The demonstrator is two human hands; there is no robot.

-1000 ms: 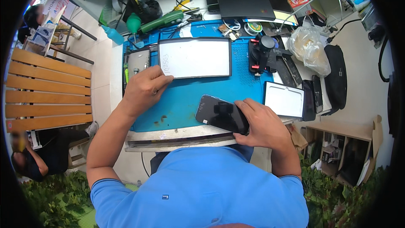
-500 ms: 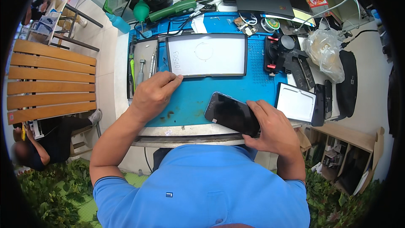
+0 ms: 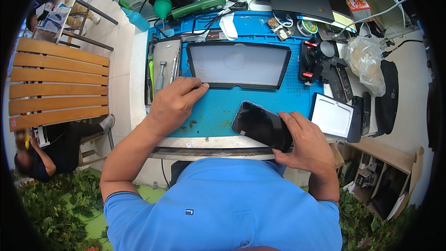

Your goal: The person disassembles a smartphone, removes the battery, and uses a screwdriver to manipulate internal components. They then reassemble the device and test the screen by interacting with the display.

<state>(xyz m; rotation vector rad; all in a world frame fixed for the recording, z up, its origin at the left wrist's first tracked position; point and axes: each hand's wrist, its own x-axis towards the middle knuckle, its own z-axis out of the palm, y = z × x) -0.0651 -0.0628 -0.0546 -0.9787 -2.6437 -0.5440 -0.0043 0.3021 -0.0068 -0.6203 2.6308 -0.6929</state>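
Note:
My left hand (image 3: 179, 102) pinches the near left corner of a shallow, dark-rimmed rectangular box (image 3: 238, 65) with a pale inside, on the blue mat (image 3: 216, 116). My right hand (image 3: 306, 144) grips a black-screened smartphone (image 3: 262, 126) by its right end, low over the mat's front part. A tray with slim tools (image 3: 162, 72) is left of the box. A black clamp fixture with red pads (image 3: 309, 62) stands to its right, and a smaller box with a white inside (image 3: 332, 114) lies beyond the phone.
Green and black tools (image 3: 199, 7), cables and cartons line the back of the bench. A plastic bag (image 3: 364, 65) and black pouch (image 3: 390, 95) sit at right. A slatted wooden bench (image 3: 60, 88) and a seated person (image 3: 46, 153) are at left; a low shelf (image 3: 381, 172) is at lower right.
The view has shifted, so the bench appears further right. The larger box's pale inside now looks greyer and its outline more skewed. Both hands keep their grips.

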